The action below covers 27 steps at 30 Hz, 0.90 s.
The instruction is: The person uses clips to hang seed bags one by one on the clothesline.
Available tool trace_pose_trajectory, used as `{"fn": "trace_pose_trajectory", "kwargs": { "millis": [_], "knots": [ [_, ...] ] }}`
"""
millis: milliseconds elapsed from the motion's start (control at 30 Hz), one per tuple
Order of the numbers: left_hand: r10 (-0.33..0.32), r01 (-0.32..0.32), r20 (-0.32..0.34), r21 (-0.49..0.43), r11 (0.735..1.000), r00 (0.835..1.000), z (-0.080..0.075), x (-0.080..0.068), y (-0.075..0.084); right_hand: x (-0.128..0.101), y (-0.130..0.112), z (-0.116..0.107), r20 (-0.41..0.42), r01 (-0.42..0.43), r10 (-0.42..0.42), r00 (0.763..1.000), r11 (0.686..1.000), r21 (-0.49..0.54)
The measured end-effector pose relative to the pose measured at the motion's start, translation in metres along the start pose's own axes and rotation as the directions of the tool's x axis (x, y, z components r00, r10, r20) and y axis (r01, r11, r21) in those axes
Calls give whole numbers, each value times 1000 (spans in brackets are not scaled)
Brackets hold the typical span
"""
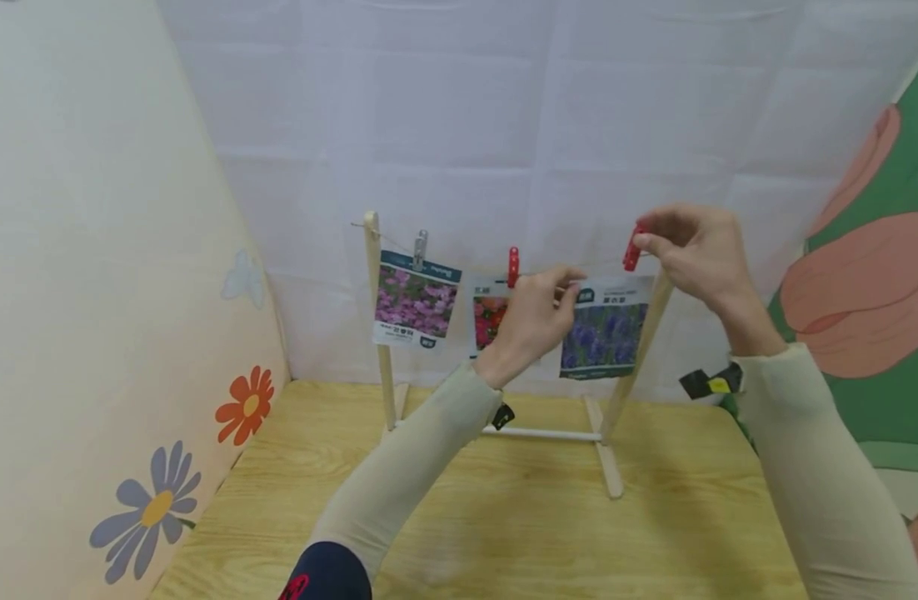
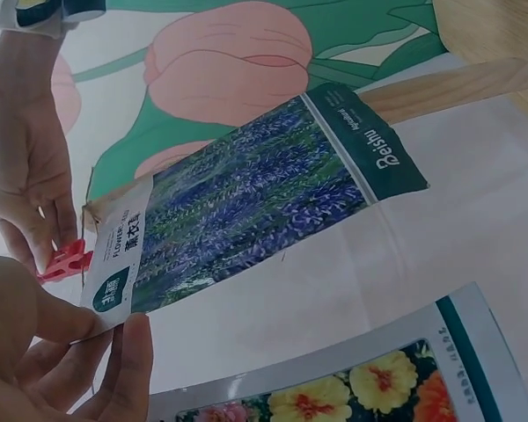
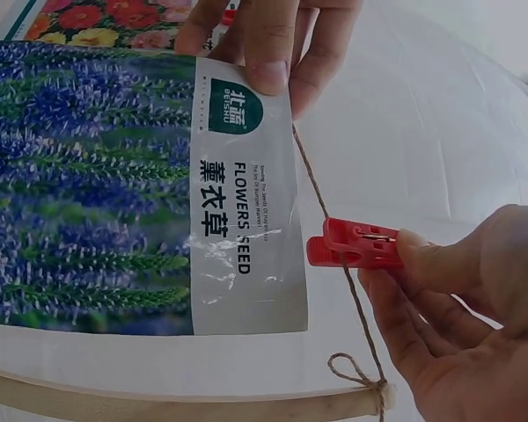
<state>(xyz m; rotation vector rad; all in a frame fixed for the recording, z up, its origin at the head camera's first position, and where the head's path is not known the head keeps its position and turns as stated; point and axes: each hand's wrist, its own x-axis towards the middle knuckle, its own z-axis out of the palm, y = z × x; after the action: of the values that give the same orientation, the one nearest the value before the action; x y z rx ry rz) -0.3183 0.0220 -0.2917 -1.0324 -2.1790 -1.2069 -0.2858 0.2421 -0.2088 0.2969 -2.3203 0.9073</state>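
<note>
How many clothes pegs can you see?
3. A grey peg holds the purple-flower packet on the left. A red peg sits above the middle packet. Another red peg is pinched in the right hand.

Light wood table point(image 1: 504, 533), grain running left-right. Only thing standing directly on it: wooden rack point(image 1: 607, 433), set at the far edge, centre. Two upright posts, each on a flat foot; right foot points toward the near side. White crossbar point(image 1: 541, 433) joins the posts low down, just above the tabletop.
</note>
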Motion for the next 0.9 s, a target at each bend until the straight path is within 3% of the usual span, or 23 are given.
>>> {"fn": "trace_pose_trajectory", "kwargs": {
  "millis": [233,900],
  "knots": [
    [-33,32,-2,-15,999,999,-1,1,1,-5,-6,0,19,7,-7,1000,1000,-8],
    [-1,3,13,-116,993,1000,-8,3,5,-17,-25,5,49,-74,77,996,996,-51]
  ]
}}
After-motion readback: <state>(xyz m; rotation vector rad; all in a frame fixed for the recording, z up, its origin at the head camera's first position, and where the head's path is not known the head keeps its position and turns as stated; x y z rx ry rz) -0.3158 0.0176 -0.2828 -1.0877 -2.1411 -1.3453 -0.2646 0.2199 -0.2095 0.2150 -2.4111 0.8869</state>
